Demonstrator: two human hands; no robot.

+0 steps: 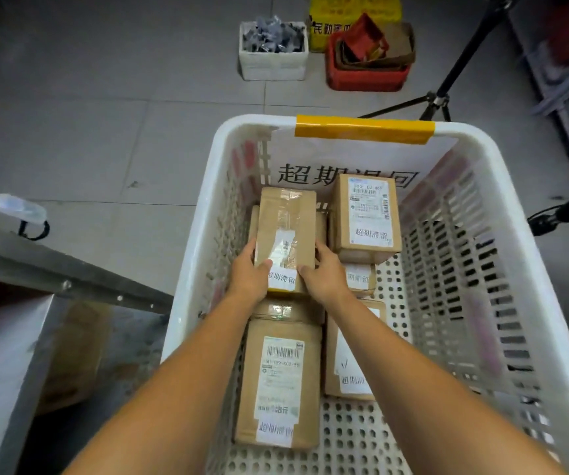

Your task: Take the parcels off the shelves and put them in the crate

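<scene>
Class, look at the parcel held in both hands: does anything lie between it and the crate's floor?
Yes. A second parcel lies directly under the held parcel, its edges showing on both sides. Bare crate floor shows further right.

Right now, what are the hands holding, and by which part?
Both hold a taped cardboard parcel in the crate by its near end: left hand on the left edge, right hand on the right.
</scene>
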